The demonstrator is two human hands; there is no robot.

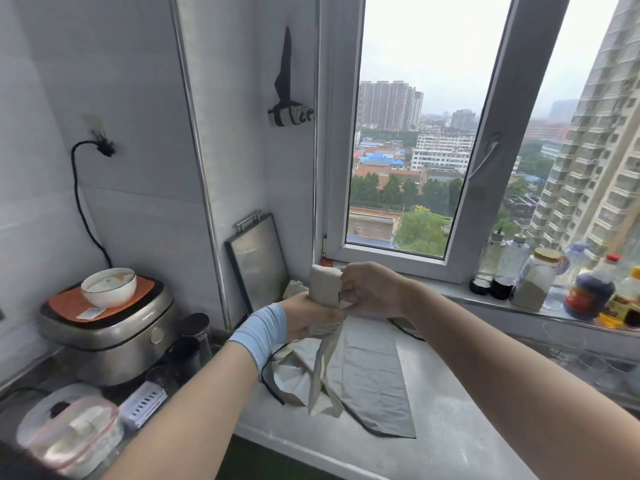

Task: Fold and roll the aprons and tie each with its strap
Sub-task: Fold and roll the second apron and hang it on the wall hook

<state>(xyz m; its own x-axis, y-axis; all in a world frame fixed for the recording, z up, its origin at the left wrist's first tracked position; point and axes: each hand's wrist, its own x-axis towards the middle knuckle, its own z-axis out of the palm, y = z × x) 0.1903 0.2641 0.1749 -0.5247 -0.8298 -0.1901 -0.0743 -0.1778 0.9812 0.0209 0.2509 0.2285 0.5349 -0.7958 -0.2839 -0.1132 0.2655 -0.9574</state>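
Observation:
I hold a rolled cream apron (325, 285) upright above the counter. My left hand (310, 316) grips its lower end, and my right hand (369, 288) clasps its right side near the top. A cream strap (320, 370) hangs down from the roll to the counter. Below it a grey apron (372, 375) with a black edge lies flat on the counter. A third rolled apron (289, 115), bound with a black strap, hangs on the wall by the window.
A rice cooker (107, 323) with a white bowl (109, 286) on top stands at the left. A metal tray (258, 261) leans on the wall. Bottles and jars (535, 278) line the window sill. A lidded container (74, 434) sits at the front left.

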